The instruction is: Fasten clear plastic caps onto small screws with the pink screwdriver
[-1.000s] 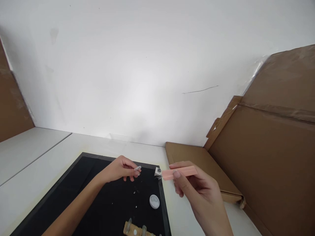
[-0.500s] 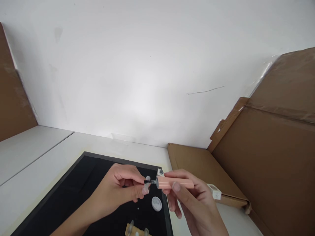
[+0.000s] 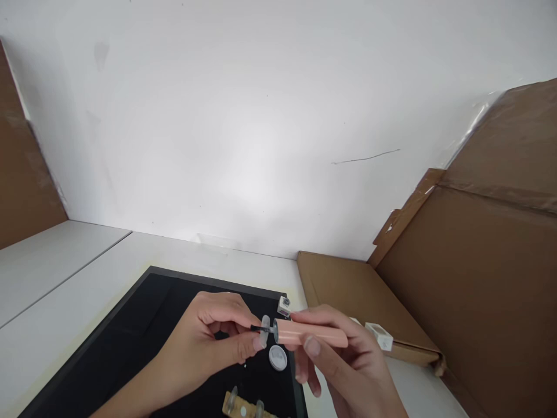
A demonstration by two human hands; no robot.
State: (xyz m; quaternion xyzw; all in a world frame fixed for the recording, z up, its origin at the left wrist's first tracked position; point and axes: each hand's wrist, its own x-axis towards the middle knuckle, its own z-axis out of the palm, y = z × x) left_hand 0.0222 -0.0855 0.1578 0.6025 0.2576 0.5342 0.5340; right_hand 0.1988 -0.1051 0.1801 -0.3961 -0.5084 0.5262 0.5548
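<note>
My left hand (image 3: 217,339) pinches a translucent false nail (image 3: 265,324) between thumb and forefinger, above the black mat. In my right hand (image 3: 348,357) is a nail polish brush (image 3: 311,334) with a long peach-coloured cap, held between thumb and fingers and pointing left. Its dark bristles lie across the false nail and seem to touch it. Below the hands, a round whitish lid or dish (image 3: 277,358) rests on the mat. A tan strip (image 3: 248,410) with clear nail-like pieces standing on it is cut off at the bottom edge.
A black mat (image 3: 130,325) with a grey border covers part of the white table (image 3: 174,247). Beyond the hands sits a small white block (image 3: 284,306) with a dark spot. A flat cardboard box (image 3: 339,284) lies right, with a white box (image 3: 379,337) beside it. Cardboard panels (image 3: 487,278) flank the white wall.
The brush tip has shifted slightly left across the false nail, and the cap end now tilts a little lower. The nail is turned more upright. Both hands keep their holds.
</note>
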